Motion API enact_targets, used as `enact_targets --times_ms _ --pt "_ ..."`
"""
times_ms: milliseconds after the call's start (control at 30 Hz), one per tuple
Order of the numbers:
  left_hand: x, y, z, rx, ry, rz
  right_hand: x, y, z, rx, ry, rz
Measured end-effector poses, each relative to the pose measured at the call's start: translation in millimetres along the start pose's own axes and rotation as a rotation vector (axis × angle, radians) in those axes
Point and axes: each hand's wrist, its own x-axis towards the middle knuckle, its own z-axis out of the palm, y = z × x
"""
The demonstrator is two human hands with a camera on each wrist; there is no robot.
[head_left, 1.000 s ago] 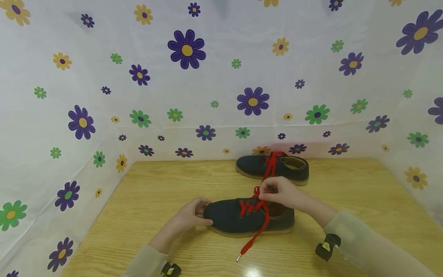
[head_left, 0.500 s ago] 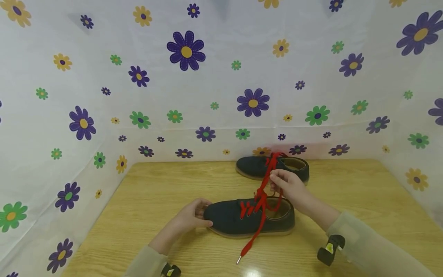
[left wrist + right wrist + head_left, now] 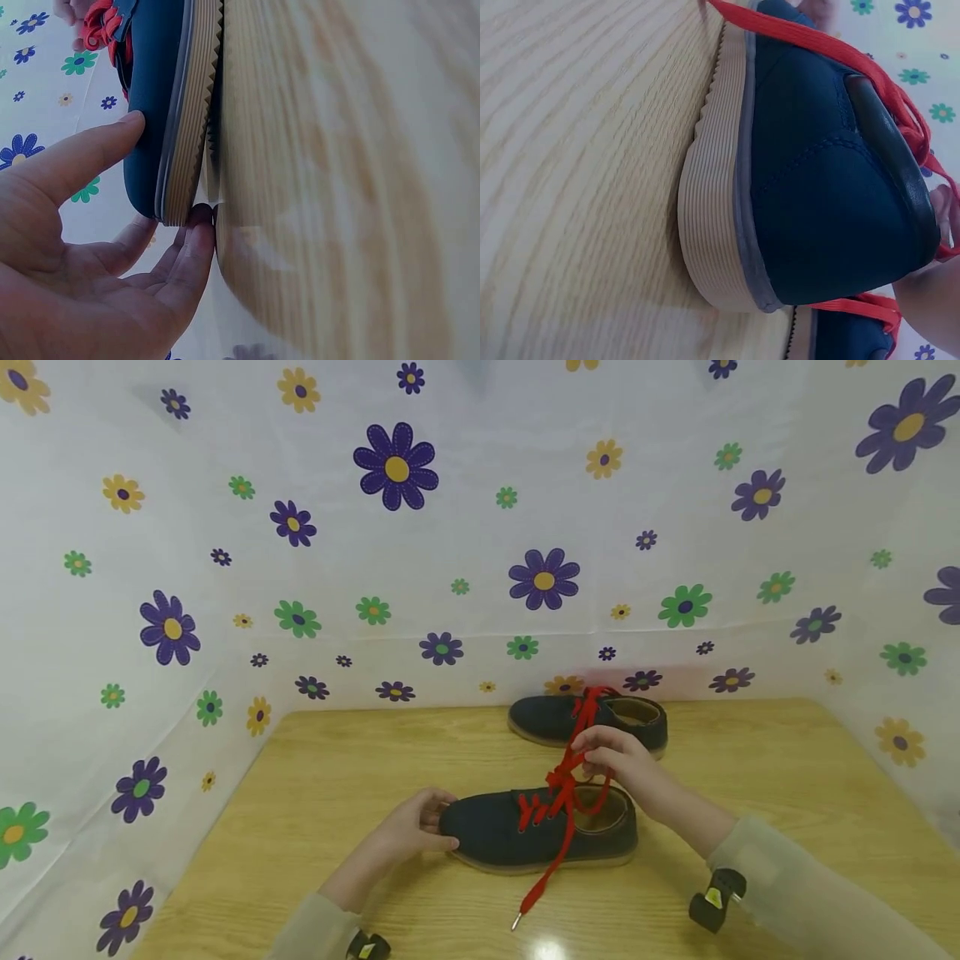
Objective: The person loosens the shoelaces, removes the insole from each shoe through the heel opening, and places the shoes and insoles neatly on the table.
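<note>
The left hand (image 3: 416, 827) clamps the near shoe (image 3: 487, 837); the right hand (image 3: 630, 772), fingers pinching red lace (image 3: 557, 867), should draw gently.

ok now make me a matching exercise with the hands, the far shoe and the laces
Column one
1. left hand
2. right hand
3. far shoe
4. laces

Column two
A. nearest the flowered backdrop
B. at the toe of the near shoe
C. red
D. up at the laces

Pairs: 1-B, 2-D, 3-A, 4-C
</note>
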Motion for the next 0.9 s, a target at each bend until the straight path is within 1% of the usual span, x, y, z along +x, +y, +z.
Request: enact_targets --times_ms 200,333,467,533,633,767,900 --pt "-0.3 -1.9 -0.5 0.001 0.010 0.003 2.3 -1.5 5.8 -0.322 -0.038 0.006" --pt "-1.2 -0.9 -0.5 -0.001 0.004 0.006 4.8 -1.9 9.1 -0.468 -0.054 -0.016" --pt "-3.5 0.7 0.0 0.007 -0.003 0.005 6.3 -0.3 10.4 -0.564 -0.062 -0.057" --pt "-4.3 1.2 0.4 0.009 -0.003 0.006 6.5 1.1 10.5 -0.563 -0.053 -0.081" --pt "-4.1 0.8 0.6 0.002 -0.004 0.009 6.8 2.7 9.9 -0.495 -0.019 -0.091" --pt "-2.4 -1.0 0.2 -0.007 -0.004 0.007 5.2 2.7 7.6 -0.337 0.024 -0.042" --pt "-1.4 -1.6 -0.1 0.005 0.004 -0.003 2.6 1.3 5.2 -0.223 0.076 -0.013"
